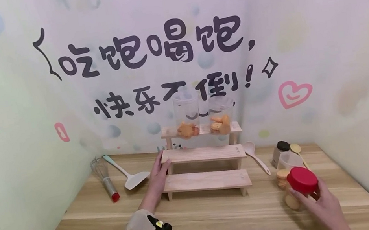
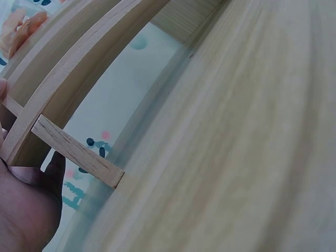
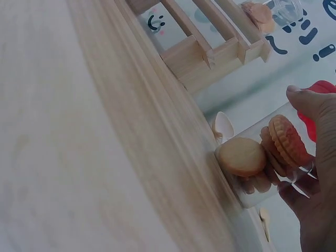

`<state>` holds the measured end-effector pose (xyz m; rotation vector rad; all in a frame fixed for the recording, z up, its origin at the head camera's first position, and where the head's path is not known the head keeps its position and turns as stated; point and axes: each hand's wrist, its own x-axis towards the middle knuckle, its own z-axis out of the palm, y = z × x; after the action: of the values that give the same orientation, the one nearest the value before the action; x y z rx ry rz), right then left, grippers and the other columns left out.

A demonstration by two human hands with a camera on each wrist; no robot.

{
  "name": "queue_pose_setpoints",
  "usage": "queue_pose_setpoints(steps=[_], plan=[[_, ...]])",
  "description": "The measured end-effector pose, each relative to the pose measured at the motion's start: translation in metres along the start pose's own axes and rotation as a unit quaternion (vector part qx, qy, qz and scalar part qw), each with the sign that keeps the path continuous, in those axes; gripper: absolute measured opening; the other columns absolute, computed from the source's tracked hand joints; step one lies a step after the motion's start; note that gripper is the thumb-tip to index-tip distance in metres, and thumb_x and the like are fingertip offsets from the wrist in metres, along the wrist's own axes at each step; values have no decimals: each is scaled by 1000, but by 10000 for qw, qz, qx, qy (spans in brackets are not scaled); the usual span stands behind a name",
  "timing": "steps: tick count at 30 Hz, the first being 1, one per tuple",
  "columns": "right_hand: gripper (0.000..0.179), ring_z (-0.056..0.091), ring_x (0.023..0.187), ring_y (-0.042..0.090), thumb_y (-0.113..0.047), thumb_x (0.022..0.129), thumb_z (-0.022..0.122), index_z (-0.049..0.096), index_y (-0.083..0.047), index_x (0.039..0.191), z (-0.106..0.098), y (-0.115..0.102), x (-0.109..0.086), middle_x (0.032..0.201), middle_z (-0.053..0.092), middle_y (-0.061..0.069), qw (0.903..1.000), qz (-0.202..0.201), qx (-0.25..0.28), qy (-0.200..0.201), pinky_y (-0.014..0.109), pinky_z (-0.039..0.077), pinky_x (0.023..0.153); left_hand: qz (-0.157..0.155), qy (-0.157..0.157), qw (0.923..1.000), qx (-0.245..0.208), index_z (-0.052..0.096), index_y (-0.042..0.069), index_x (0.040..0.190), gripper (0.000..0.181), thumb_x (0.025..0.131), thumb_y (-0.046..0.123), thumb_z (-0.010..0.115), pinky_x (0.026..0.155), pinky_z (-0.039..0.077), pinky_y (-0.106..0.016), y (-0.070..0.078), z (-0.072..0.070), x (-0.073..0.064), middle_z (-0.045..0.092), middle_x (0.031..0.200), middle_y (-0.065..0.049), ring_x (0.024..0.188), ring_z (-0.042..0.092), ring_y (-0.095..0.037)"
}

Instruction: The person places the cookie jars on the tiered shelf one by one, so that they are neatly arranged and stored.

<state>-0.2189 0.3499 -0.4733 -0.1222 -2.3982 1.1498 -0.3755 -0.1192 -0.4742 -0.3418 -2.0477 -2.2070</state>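
Observation:
At the left end of a three-step wooden display stand [image 1: 202,153], my left hand [image 1: 159,176] grips the edge of the middle step; in the left wrist view that hand [image 2: 29,205] wraps around the board's end. On the right, my right hand [image 1: 327,205] holds a clear jar of cookies by its upper part, close under the red lid [image 1: 303,180]. Round cookies [image 3: 242,156] show through the jar's wall in the right wrist view. Two clear jars with cookies, one on the left [image 1: 186,116] and one on the right [image 1: 221,117], stand on the top step.
Behind the held jar are another clear cookie container [image 1: 289,159], a black-lidded jar [image 1: 280,152] and a yellow spoon [image 1: 296,148]. A pale spoon [image 1: 257,158] lies right of the stand. A whisk [image 1: 108,182] and a white spatula [image 1: 133,178] lie on the left.

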Motion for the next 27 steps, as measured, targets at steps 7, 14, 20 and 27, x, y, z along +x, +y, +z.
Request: queue_pose_setpoints(steps=[7, 14, 20, 27], plan=[[75, 44, 97, -23, -29, 86, 83, 43, -1, 143, 0, 0, 0, 132, 57, 25, 9999, -96, 111, 86, 0, 44, 79, -31, 17, 10000, 12, 23, 30, 161, 68, 103, 41, 57, 122, 21, -47, -5, -1, 3, 15, 167, 1, 152, 19, -26], [78, 43, 96, -23, -31, 85, 83, 42, -1, 145, -1, -3, -1, 134, 56, 26, 9999, 35, 88, 51, 0, 44, 78, -160, -100, 9998, 34, 19, 24, 162, 66, 106, 32, 54, 122, 19, -48, 9, 0, -2, 9, 168, -2, 153, 14, -29], [81, 42, 95, -23, -33, 84, 84, 41, -2, 146, -1, -4, -1, 135, 55, 26, 9999, 93, 51, 65, -1, 43, 77, -163, -133, 9997, 156, 20, 19, 162, 65, 106, 28, 52, 121, 22, -48, 27, 3, -11, 8, 169, -7, 153, 14, -30], [81, 42, 94, -23, -34, 84, 84, 41, 0, 145, 0, -3, -1, 133, 56, 26, 9999, 43, -48, 85, -1, 42, 77, -164, -20, 9999, 39, 19, 23, 162, 68, 105, 33, 54, 122, 19, -47, 2, -1, 2, 8, 168, -3, 153, 13, -28]])
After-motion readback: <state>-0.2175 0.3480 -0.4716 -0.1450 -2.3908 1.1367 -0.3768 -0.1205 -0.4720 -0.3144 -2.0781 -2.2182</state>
